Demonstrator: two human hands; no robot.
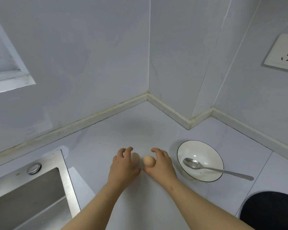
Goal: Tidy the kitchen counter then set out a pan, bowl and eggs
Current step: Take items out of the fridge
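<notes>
Head view: left hand (123, 166) grips one egg (136, 158), right hand (163, 165) the second egg (149, 161), beside one bowl (204, 153), one spoon (223, 171).

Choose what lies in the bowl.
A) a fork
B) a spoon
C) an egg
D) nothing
B: the spoon lies in the bowl, its handle over the rim; the left egg is in the left hand and the right egg in the right hand, both outside the bowl.
</notes>
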